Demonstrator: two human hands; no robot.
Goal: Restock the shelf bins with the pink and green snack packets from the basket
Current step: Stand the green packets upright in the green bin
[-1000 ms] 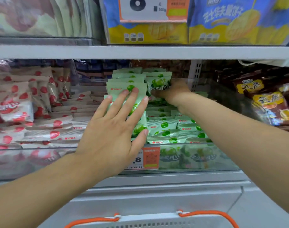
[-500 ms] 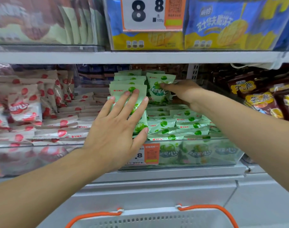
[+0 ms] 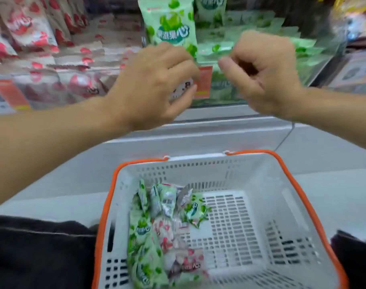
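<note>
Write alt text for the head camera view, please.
Two bare hands, left hand and right hand, hover empty between a shelf bin of green packets and a white basket that holds green and pink packets on its left side.

The basket is pale grey with an orange rim, holding green-leaf-printed packets and pink-and-white packets; the shelf tag is orange.
</note>
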